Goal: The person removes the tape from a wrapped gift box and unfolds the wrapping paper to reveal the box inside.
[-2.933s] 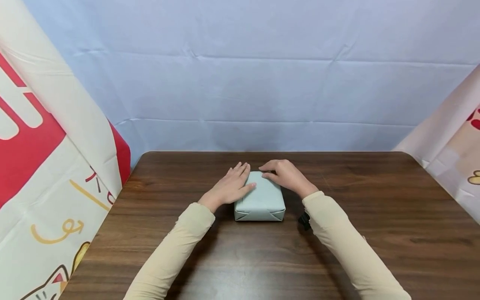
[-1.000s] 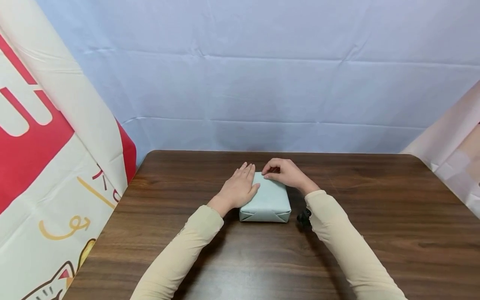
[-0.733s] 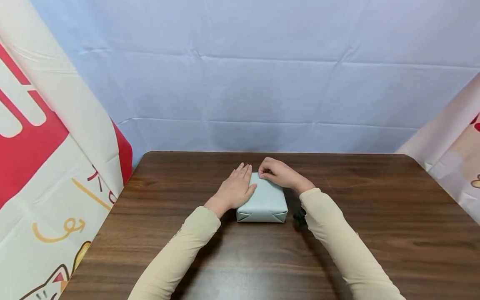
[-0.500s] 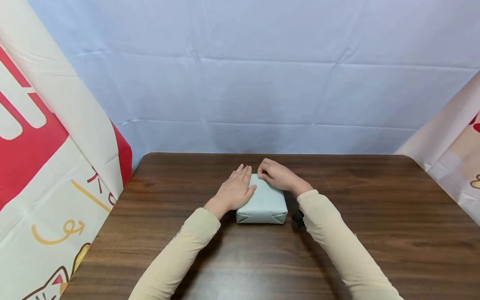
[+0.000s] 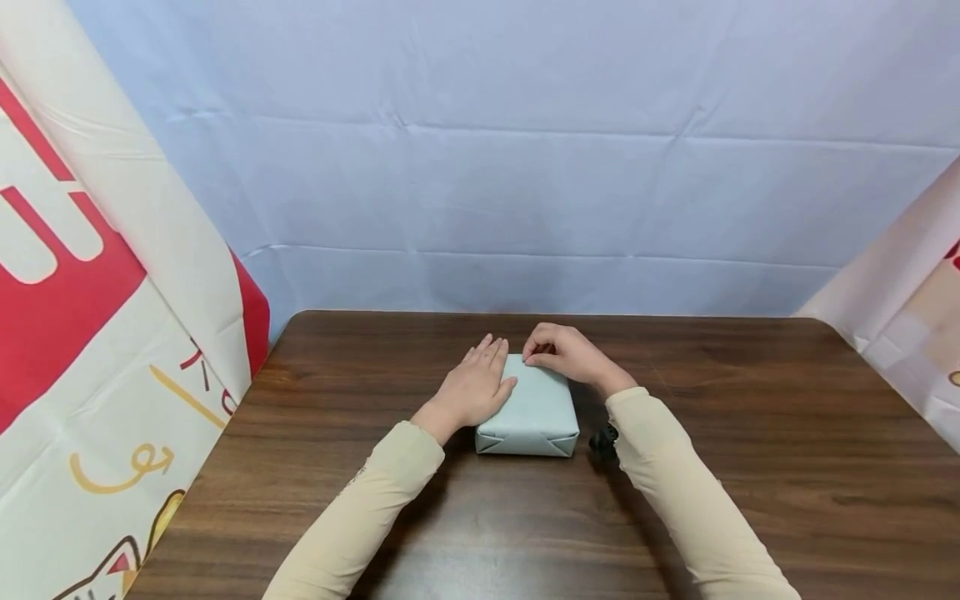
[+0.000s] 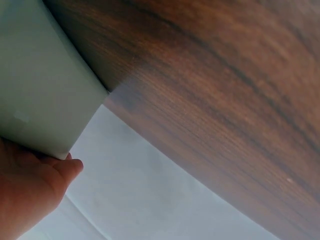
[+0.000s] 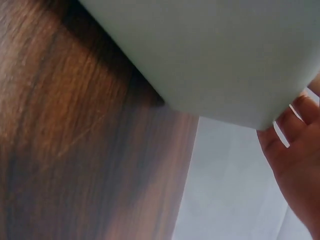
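A box wrapped in pale green-blue paper (image 5: 536,404), with folded flaps on its near end, lies on the brown wooden table (image 5: 480,533). My left hand (image 5: 471,390) rests flat along the left of its top, fingers straight and thumb spread. At the box's far right corner, my right hand (image 5: 573,356) has bent fingers, with thumb and forefinger tips close together on the far edge. Whether they pinch anything is too small to tell. In the right wrist view, the fingers (image 7: 295,122) lie beyond the box's edge, partly hidden by it.
A small black object (image 5: 603,442) shows beside the right sleeve, partly hidden. Behind the table's far edge hangs a pale blue cloth (image 5: 480,183). A printed white and red cloth (image 5: 75,333) hangs on the left.
The right hand's fingers, straighter at first, have curled, their tips drawing in toward the thumb at the far edge. My left hand and the box stay nearly in place; the head view shifts slightly.
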Available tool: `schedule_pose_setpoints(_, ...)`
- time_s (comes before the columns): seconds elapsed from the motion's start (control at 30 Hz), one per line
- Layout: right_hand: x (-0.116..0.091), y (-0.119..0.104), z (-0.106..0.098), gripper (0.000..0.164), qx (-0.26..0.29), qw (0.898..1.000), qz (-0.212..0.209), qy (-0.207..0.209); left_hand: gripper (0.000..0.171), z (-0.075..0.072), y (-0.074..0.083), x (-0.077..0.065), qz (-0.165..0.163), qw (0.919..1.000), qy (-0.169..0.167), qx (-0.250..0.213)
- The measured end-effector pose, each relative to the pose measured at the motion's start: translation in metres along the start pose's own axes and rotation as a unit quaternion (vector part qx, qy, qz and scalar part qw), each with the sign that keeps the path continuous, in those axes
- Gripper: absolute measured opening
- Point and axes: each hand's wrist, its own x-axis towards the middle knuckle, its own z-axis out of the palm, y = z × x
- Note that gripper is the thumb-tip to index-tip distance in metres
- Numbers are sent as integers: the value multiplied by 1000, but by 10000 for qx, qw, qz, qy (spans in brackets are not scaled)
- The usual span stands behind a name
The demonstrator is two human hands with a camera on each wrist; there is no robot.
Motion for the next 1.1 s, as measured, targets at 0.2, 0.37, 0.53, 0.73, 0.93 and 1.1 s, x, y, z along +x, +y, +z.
schedule_pose_setpoints(0.2, -1, -4, 4, 5, -855, 9962, -131, -39, 62, 0, 1, 1, 8, 10000, 62, -53)
schedule_pose_setpoints(0.37, -3, -8, 9, 6, -1223, 9924, -116, 0, 62, 0, 2, 1, 37, 9999, 84, -55)
schedule_pose_setpoints(0.53, -2, -10, 12, 8, -1467, 9888, -250, 99, 61, 0, 0, 2, -36, 10000, 75, 0)
schedule_pose_setpoints(0.73, -3, -7, 11, 7, -1127, 9935, -56, 154, 62, 2, 1, 2, -8, 10000, 61, -41)
schedule_pose_setpoints(0.93, -6, 2, 1, 5, -12, 9998, 43, 179, 62, 2, 1, 4, -17, 10000, 72, -20)
schedule_pose_setpoints(1.1, -5, 5, -1, 6, -60, 9998, -109, 134, 62, 1, 1, 5, -21, 10000, 27, 12)
